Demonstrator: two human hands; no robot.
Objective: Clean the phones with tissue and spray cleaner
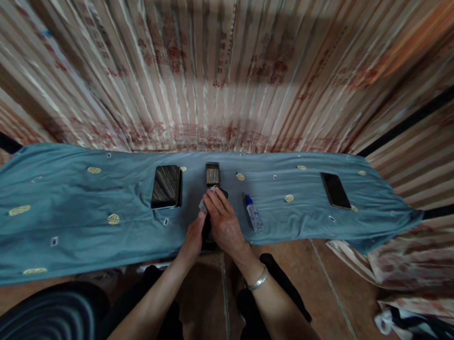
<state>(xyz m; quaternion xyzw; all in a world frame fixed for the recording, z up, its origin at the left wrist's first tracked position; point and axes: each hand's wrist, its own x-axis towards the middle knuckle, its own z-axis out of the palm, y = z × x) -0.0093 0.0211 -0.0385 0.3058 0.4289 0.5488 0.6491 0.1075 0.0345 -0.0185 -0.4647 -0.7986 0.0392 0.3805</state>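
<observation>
At the front middle of the cloth-covered surface, my left hand (pixel 194 235) is closed on the near-left side of a dark, flat, phone-like object (pixel 207 230). My right hand (pixel 225 222) lies over the object, fingers together, pressing a small grey cloth (pixel 202 206) on it. Both hands hide much of the object, so I cannot tell its exact kind. Just beyond my fingertips lies a small black rectangular item (pixel 213 175) with a shiny face. To the right of my hands, a clear bottle with a blue cap (pixel 254 215) lies on its side.
A black, shiny tablet-like item (pixel 166 187) lies to the left, and a black smartphone (pixel 335 190) far right. Beneath them spreads a wrinkled teal cloth (pixel 79 200) with yellow prints. Striped curtains (pixel 225 86) hang behind. A dark ribbed round stool (pixel 42 315) stands lower left.
</observation>
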